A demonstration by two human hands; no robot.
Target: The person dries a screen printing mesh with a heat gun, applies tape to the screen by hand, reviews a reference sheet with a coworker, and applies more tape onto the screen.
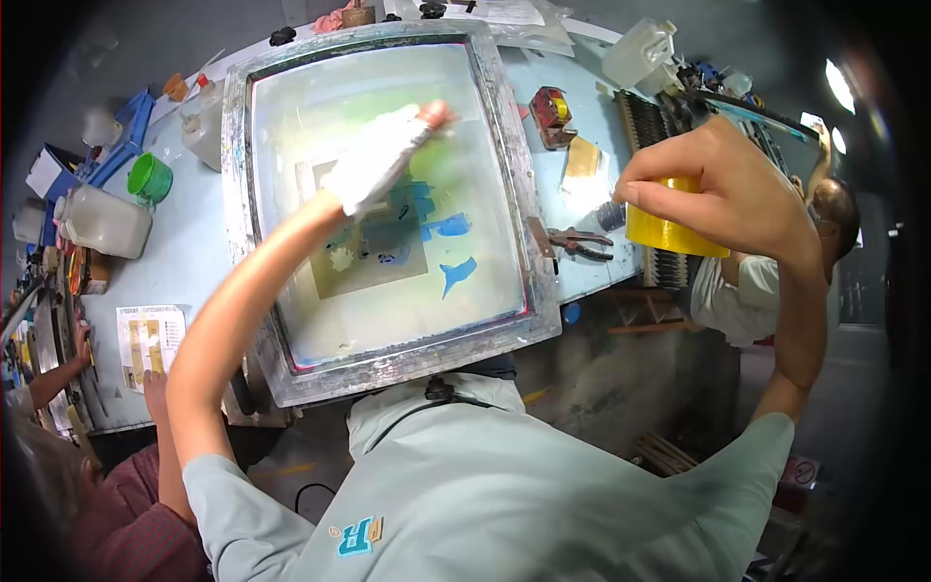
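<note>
A metal-framed printing screen [383, 367] lies on the table before me, its pale mesh carrying a grey-brown rectangle and several torn blue patches [456, 274]. Above the middle of the mesh is my left hand [388, 155], in a white glove with a bare fingertip or two showing. Its fingers are smeared, so their pose and any small thing in them are unclear. Raised at the right, my right hand [718, 184] is closed on a roll of yellow tape [659, 231], thumb and forefinger pinched together. The hand partly hides the roll.
Pliers [580, 243], a red tape dispenser [552, 116] and a white jug [638, 53] lie right of the frame. To the left stand a green cup [149, 177], a plastic container [105, 221] and a printed sheet [152, 339]. Other people are at both sides.
</note>
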